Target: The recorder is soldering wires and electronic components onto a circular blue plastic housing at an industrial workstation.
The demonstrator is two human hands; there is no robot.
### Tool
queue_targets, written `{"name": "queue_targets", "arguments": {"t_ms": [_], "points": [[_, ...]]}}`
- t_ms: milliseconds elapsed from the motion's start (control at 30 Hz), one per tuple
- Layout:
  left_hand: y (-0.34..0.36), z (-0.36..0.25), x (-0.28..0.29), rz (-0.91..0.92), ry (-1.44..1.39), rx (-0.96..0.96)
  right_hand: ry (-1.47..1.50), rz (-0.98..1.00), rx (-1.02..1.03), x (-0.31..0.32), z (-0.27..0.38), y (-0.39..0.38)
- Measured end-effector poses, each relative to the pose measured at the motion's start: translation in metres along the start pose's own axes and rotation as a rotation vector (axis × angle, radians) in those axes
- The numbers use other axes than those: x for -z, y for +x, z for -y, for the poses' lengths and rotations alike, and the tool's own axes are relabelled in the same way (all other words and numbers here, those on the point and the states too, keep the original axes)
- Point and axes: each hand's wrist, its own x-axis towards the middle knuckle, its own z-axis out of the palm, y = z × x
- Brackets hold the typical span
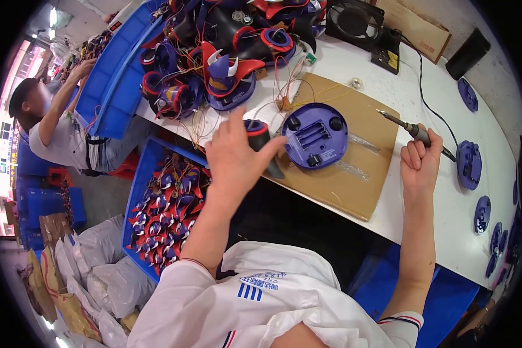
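In my right hand (419,159) is a soldering iron (417,134), its fingers closed round the handle and its tip pointing up and left over the cardboard. My left hand (233,152) is open, with thumb and fingers spread. Its thumb reaches to the left edge of a round purple plastic base (329,144). That base lies on a brown cardboard sheet (354,188), battery compartment upward. A black curved part with a red rim (257,134) stands between my left thumb and fingers, partly hidden by the hand. Thin wires (325,90) run beyond the base.
Wired black, red and purple assemblies (229,81) pile up at the far left. A blue bin (134,191) of similar parts stands below. A black fan (356,22) sits at the back. More purple bases (468,165) lie to the right. Another person (58,127) works at left.
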Motion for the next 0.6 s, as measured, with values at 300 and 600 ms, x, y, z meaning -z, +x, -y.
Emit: {"name": "queue_targets", "arguments": {"t_ms": [300,600], "points": [[0.017,-0.004,0.020,0.128,-0.465,0.163,-0.035,-0.045,0.024,-0.009,0.001,-0.003],[0.038,-0.053,-0.019,0.593,-0.350,-0.218,-0.037,-0.027,0.018,-0.012,0.000,-0.004]]}}
